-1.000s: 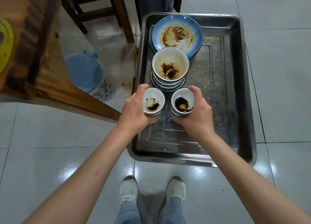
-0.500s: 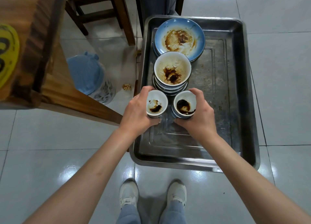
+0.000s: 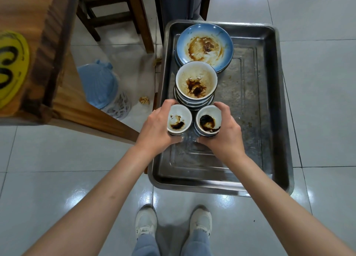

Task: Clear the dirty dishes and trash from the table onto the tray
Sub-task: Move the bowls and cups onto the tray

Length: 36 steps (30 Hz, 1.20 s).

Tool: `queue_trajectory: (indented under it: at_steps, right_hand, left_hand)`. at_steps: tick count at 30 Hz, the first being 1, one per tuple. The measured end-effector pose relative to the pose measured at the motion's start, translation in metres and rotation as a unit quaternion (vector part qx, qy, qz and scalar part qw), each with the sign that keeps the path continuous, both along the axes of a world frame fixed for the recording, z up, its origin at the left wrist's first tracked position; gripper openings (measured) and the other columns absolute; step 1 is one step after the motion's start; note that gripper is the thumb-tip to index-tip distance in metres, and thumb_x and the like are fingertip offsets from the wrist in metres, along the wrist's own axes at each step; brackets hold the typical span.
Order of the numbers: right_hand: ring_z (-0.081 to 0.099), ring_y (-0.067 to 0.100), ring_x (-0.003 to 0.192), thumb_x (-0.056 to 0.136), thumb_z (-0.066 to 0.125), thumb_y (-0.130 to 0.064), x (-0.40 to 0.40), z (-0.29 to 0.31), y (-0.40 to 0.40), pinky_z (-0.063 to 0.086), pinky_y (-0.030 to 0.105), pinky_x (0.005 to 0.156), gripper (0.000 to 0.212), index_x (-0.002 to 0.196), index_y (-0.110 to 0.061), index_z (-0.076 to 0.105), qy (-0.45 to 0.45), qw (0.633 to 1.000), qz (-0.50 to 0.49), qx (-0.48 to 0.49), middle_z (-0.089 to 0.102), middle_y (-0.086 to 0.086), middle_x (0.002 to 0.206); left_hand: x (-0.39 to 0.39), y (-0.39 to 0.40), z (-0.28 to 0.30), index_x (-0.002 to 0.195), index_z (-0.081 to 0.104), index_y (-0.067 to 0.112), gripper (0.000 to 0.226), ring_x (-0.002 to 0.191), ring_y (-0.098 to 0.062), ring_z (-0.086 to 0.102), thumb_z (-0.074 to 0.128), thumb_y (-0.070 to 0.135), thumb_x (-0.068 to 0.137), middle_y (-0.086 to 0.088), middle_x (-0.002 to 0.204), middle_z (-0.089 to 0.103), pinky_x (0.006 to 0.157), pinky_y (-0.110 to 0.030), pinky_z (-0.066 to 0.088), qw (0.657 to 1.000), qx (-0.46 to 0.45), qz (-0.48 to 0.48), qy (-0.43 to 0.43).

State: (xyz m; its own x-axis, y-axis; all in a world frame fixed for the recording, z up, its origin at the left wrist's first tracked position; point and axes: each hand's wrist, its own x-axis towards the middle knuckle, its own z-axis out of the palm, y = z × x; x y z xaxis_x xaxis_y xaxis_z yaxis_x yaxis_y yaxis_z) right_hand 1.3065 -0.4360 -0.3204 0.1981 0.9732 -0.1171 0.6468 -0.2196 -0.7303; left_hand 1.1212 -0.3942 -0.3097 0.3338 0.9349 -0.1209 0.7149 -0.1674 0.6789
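Your left hand (image 3: 156,128) and right hand (image 3: 224,132) each grip a stained cup (image 3: 179,120) (image 3: 208,121); lower both level onto the tray (image 3: 269,121), clear of the stacked bowls (image 3: 196,82).

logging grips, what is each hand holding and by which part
Left hand grips the left small cup round its side wall; right hand grips the right small cup likewise.

Two sauce-stained cups (image 3: 179,120) upright over tray (image 3: 269,105)

Blue-lidded bin (image 3: 100,86) beside wooden stool (image 3: 113,15); tiled floor (image 3: 57,169).
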Motion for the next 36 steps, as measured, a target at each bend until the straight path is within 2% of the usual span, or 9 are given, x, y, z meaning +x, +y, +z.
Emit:
queue_trajectory:
  at_steps: [4, 7, 11, 15, 20, 26, 30, 36]
  right_hand:
    - [0.047, 0.008, 0.095, 0.053, 0.087, -0.020, 0.000, 0.002, -0.001, 0.037, 0.025, 0.078, 0.102, 0.132, -0.038, 0.025, 0.006, 1.000, 0.002, -0.011, 0.057, -0.007, 0.109]
    - [0.052, 0.016, 0.105, 0.054, 0.088, -0.020, 0.001, 0.003, -0.002, 0.037, 0.026, 0.080, 0.106, 0.135, -0.037, 0.021, 0.003, 1.000, 0.006, -0.020, 0.057, -0.003, 0.116]
    - [0.052, 0.018, 0.110, 0.058, 0.087, -0.020, 0.000, 0.003, -0.002, 0.037, 0.026, 0.083, 0.104, 0.138, -0.033, 0.021, -0.001, 0.999, 0.014, -0.030, 0.056, -0.001, 0.121]
    - [0.052, 0.015, 0.104, 0.062, 0.084, -0.020, 0.001, 0.003, -0.001, 0.038, 0.023, 0.081, 0.093, 0.136, -0.030, 0.028, -0.004, 0.999, 0.012, -0.029, 0.057, -0.002, 0.118]
    - [0.042, 0.003, 0.096, 0.061, 0.085, -0.020, 0.002, 0.003, -0.001, 0.037, 0.022, 0.080, 0.094, 0.135, -0.030, 0.029, -0.009, 0.999, 0.009, -0.034, 0.056, -0.004, 0.117]
    - [0.051, 0.013, 0.106, 0.060, 0.086, -0.021, 0.002, 0.001, 0.000, 0.037, 0.023, 0.082, 0.097, 0.136, -0.031, 0.027, -0.012, 0.999, 0.003, -0.040, 0.056, -0.004, 0.119]
    - [0.050, 0.017, 0.114, 0.060, 0.086, -0.020, 0.001, 0.003, 0.000, 0.039, 0.028, 0.086, 0.106, 0.142, -0.031, 0.019, -0.017, 0.999, 0.006, -0.049, 0.054, -0.002, 0.126]
    - [0.047, 0.020, 0.122, 0.058, 0.088, -0.021, 0.004, 0.031, -0.001, 0.041, 0.037, 0.096, 0.112, 0.143, -0.032, 0.016, -0.028, 0.997, 0.014, -0.072, 0.048, 0.001, 0.135]
  left_hand:
    - [0.000, 0.000, 0.002, 0.121, 0.035, 0.031, 0.086, 0.096, -0.016, 0.052, 0.088, 0.027, 0.054, 0.006, 0.101, 0.056, 0.075, -0.029, 0.041, 1.000, -0.008, -0.001, 0.005]
    - [0.000, 0.000, 0.003, 0.123, 0.033, 0.031, 0.089, 0.099, -0.017, 0.053, 0.088, 0.026, 0.053, 0.004, 0.103, 0.057, 0.077, -0.033, 0.045, 1.000, -0.015, -0.001, 0.007]
    - [0.001, 0.001, 0.003, 0.124, 0.034, 0.030, 0.090, 0.099, -0.016, 0.053, 0.089, 0.025, 0.053, 0.004, 0.104, 0.056, 0.077, -0.031, 0.044, 1.000, -0.019, -0.002, 0.009]
    - [0.003, 0.004, 0.003, 0.123, 0.034, 0.030, 0.089, 0.097, -0.013, 0.052, 0.089, 0.024, 0.053, 0.004, 0.106, 0.056, 0.076, -0.029, 0.042, 1.000, -0.025, -0.006, 0.006]
    - [0.001, 0.003, 0.000, 0.120, 0.037, 0.029, 0.086, 0.093, -0.009, 0.049, 0.089, 0.023, 0.053, 0.009, 0.103, 0.054, 0.073, -0.026, 0.039, 1.000, -0.020, 0.000, -0.004]
    - [0.003, 0.003, -0.001, 0.124, 0.035, 0.028, 0.089, 0.096, -0.010, 0.051, 0.089, 0.023, 0.053, 0.010, 0.102, 0.054, 0.077, -0.028, 0.042, 1.000, -0.019, 0.014, -0.013]
    - [0.002, 0.002, 0.004, 0.136, 0.026, 0.031, 0.105, 0.105, -0.017, 0.053, 0.089, 0.025, 0.053, 0.002, 0.111, 0.058, 0.084, -0.029, 0.041, 0.999, -0.033, 0.017, -0.008]
    - [-0.003, -0.007, 0.029, 0.141, 0.019, 0.035, 0.114, 0.120, -0.018, 0.046, 0.089, 0.026, 0.052, -0.002, 0.132, 0.050, 0.092, -0.026, 0.033, 0.999, -0.037, 0.030, 0.005]
